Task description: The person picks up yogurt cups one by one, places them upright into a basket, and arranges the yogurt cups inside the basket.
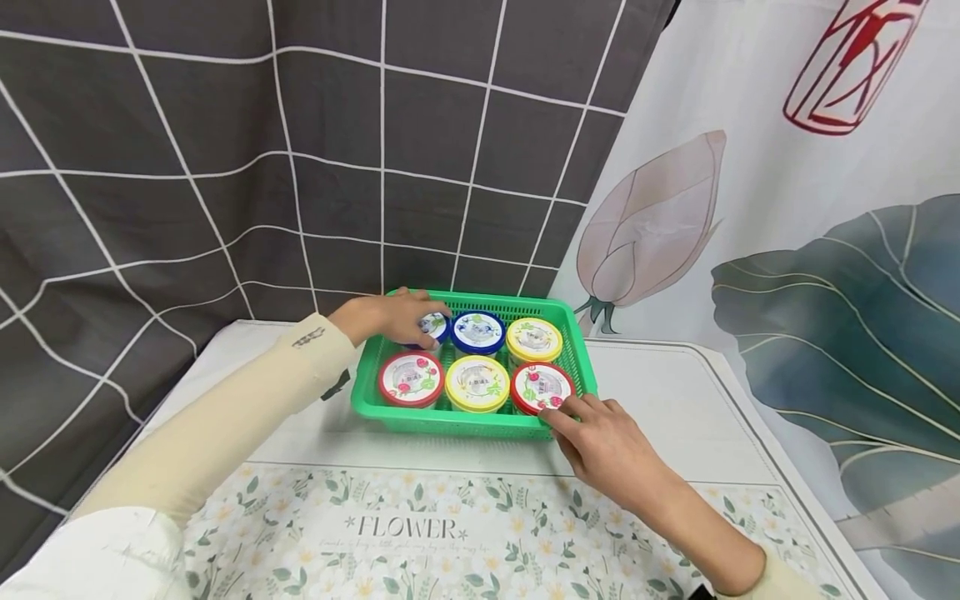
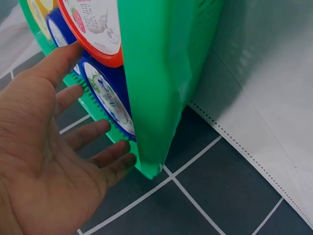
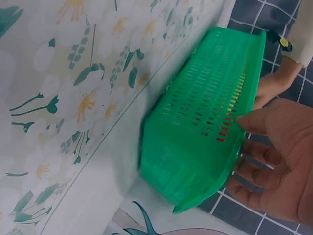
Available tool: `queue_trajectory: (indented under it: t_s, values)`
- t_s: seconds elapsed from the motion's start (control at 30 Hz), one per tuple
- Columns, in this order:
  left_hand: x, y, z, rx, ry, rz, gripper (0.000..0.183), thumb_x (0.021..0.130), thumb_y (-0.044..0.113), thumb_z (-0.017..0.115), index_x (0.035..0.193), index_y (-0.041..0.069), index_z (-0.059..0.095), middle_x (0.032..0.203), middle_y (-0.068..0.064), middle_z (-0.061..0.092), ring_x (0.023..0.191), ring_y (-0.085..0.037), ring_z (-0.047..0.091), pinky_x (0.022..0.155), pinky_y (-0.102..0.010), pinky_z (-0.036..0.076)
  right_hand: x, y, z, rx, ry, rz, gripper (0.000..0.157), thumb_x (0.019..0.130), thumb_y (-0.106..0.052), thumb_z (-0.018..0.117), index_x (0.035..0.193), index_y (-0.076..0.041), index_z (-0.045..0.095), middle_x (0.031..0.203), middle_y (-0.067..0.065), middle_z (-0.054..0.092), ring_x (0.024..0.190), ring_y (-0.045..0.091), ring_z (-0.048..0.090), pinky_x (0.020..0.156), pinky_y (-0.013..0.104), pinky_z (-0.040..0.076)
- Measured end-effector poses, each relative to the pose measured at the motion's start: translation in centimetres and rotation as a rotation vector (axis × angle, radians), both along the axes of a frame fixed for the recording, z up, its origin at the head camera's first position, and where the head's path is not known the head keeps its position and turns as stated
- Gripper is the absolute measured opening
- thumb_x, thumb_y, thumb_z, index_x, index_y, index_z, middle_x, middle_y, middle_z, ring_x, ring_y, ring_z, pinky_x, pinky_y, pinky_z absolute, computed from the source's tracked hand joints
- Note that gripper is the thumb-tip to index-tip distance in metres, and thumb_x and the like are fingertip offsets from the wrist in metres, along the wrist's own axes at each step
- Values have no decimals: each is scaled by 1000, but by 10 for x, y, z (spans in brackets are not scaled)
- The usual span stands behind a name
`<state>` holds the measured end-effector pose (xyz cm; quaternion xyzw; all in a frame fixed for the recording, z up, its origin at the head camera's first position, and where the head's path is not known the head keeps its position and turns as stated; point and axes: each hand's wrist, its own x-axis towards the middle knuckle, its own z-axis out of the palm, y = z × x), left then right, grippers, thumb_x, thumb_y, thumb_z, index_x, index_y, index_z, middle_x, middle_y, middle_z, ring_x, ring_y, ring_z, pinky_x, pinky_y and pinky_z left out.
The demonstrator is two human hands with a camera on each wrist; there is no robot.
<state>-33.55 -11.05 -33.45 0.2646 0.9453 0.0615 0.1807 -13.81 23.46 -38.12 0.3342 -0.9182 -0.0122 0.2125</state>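
Several round tubs with printed lids stand in two rows inside a green plastic basket (image 1: 465,423). My left hand (image 1: 393,317) is over the back-left blue-lidded tub (image 1: 434,322), partly covering it; in the left wrist view its fingers are spread and slightly bent beside the blue lid (image 2: 105,93). My right hand (image 1: 611,442) is at the basket's front-right corner, fingertips by the red-lidded tub (image 1: 542,385). The right wrist view shows its thumb at the basket rim and its other fingers loosely bent. Another blue lid (image 1: 478,331) and yellow lids (image 1: 534,339) fill other places.
The basket stands on a white table with a floral mat (image 1: 420,533) printed "FLOWER" in front. A dark grid-patterned cloth (image 1: 330,200) hangs behind and to the left. On the right hangs a white cloth with a pink flower bud (image 1: 648,221) and large leaves.
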Motion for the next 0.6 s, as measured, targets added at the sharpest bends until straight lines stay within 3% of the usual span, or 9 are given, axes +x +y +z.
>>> queue_trajectory:
  t_s: [0.17, 0.37, 0.47, 0.6]
  values:
    - [8, -5, -1, 37, 34, 16, 75, 108, 51, 68, 175, 27, 43, 185, -22, 30, 170, -57, 24, 134, -80, 28, 0, 3, 1, -5, -4, 16, 34, 91, -11, 93, 122, -18, 81, 106, 2, 79, 93, 20, 69, 77, 41, 64]
    - [21, -18, -1, 120, 198, 57, 73, 111, 54, 61, 171, 16, 48, 175, -24, 46, 163, -54, 40, 138, -74, 24, -1, 5, 3, 1, -11, 17, 35, 91, -12, 94, 123, -17, 81, 109, 3, 80, 95, 21, 70, 78, 42, 65]
    - [32, -27, -1, 152, 278, 89, 76, 110, 58, 60, 170, 13, 50, 172, -26, 50, 163, -56, 40, 138, -75, 24, -1, 5, 2, 0, -17, 18, 35, 91, -12, 93, 123, -17, 82, 109, 3, 80, 95, 21, 70, 79, 42, 65]
    - [48, -39, -6, 176, 325, 141, 83, 107, 65, 60, 170, 12, 49, 172, -28, 49, 163, -59, 38, 136, -78, 24, -2, 6, 1, -2, -26, 24, 34, 91, -13, 94, 123, -18, 82, 109, 2, 80, 95, 21, 69, 79, 41, 64]
